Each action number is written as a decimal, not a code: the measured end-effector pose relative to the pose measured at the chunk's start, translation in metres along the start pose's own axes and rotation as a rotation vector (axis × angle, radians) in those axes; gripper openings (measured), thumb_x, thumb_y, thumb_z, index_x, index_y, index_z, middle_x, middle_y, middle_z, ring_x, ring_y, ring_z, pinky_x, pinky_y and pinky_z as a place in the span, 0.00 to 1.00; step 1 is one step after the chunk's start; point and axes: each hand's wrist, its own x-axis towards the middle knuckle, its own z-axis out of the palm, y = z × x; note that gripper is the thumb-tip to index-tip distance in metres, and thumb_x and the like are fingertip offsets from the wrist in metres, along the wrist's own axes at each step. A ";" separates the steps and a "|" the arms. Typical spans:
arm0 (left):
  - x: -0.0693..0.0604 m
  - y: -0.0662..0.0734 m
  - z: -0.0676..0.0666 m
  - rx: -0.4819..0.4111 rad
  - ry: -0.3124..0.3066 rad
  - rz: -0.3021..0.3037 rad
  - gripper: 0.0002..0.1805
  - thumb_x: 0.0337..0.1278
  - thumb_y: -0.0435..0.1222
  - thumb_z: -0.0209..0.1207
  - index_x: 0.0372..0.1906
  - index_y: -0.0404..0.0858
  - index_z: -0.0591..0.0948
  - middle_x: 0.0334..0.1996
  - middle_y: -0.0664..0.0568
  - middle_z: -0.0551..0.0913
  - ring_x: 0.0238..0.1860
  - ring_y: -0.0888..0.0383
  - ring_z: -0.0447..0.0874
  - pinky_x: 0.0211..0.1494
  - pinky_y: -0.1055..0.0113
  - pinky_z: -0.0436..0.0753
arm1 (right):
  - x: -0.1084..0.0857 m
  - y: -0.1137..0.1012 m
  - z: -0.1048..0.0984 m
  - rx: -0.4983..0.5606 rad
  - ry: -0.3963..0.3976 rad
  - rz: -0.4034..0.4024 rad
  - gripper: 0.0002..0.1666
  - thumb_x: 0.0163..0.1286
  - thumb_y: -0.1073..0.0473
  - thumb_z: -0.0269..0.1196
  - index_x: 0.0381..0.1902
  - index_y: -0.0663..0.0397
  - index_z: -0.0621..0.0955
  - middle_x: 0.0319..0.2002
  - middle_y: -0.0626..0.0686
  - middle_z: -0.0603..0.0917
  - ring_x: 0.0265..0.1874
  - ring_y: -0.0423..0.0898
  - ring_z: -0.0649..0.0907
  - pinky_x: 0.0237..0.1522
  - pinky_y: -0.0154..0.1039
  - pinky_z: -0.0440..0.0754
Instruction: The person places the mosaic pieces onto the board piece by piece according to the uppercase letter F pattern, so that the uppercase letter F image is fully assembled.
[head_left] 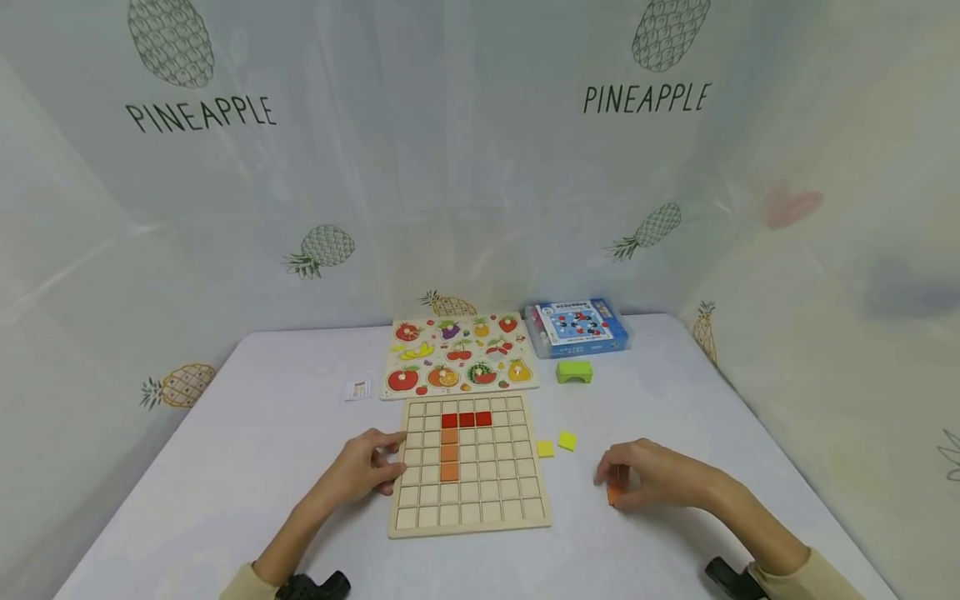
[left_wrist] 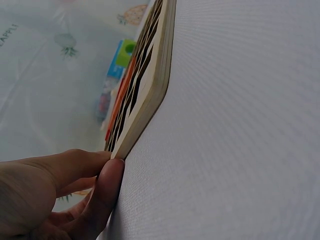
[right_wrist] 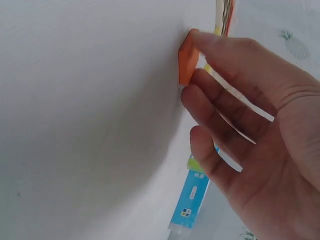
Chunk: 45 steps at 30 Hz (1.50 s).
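A wooden grid board [head_left: 420, 518] lies on the table with three red tiles [head_left: 467, 419] in a row and an orange column of tiles [head_left: 449, 453] below the leftmost red one. My left hand [head_left: 367, 467] touches the board's left edge, index finger and thumb apart along it; the left wrist view shows both fingertips [left_wrist: 114, 167] against the rim. Right of the board, my right hand [head_left: 652, 475] pinches an orange tile [right_wrist: 188, 60] between thumb and fingers, tilted up close to the tabletop. The hand partly hides the tile in the head view.
Two yellow tiles [head_left: 567, 440] lie between the board and my right hand. Behind are a fruit puzzle board [head_left: 420, 367], a green arched block [head_left: 573, 372] and a blue box [head_left: 581, 325]. A small printed card [head_left: 357, 390] lies left of the puzzle.
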 end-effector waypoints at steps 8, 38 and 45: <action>-0.001 -0.001 0.000 -0.050 -0.021 0.003 0.30 0.54 0.32 0.68 0.63 0.29 0.75 0.41 0.42 0.75 0.20 0.60 0.80 0.23 0.72 0.82 | 0.000 0.008 0.000 -0.027 0.025 0.047 0.13 0.55 0.53 0.74 0.38 0.39 0.83 0.34 0.36 0.81 0.33 0.32 0.77 0.37 0.28 0.80; -0.001 0.000 0.000 -0.030 -0.003 0.012 0.29 0.54 0.32 0.68 0.63 0.30 0.76 0.41 0.42 0.76 0.21 0.61 0.80 0.23 0.71 0.83 | 0.032 -0.007 -0.001 -0.184 0.122 -0.051 0.11 0.53 0.56 0.72 0.34 0.41 0.82 0.27 0.38 0.79 0.24 0.32 0.75 0.25 0.26 0.76; -0.002 0.001 0.002 -0.004 0.019 -0.014 0.29 0.53 0.31 0.68 0.62 0.32 0.77 0.41 0.44 0.76 0.22 0.62 0.77 0.22 0.73 0.81 | 0.046 -0.017 0.002 -0.214 0.131 -0.096 0.12 0.51 0.57 0.71 0.34 0.40 0.82 0.28 0.37 0.79 0.24 0.32 0.75 0.26 0.26 0.76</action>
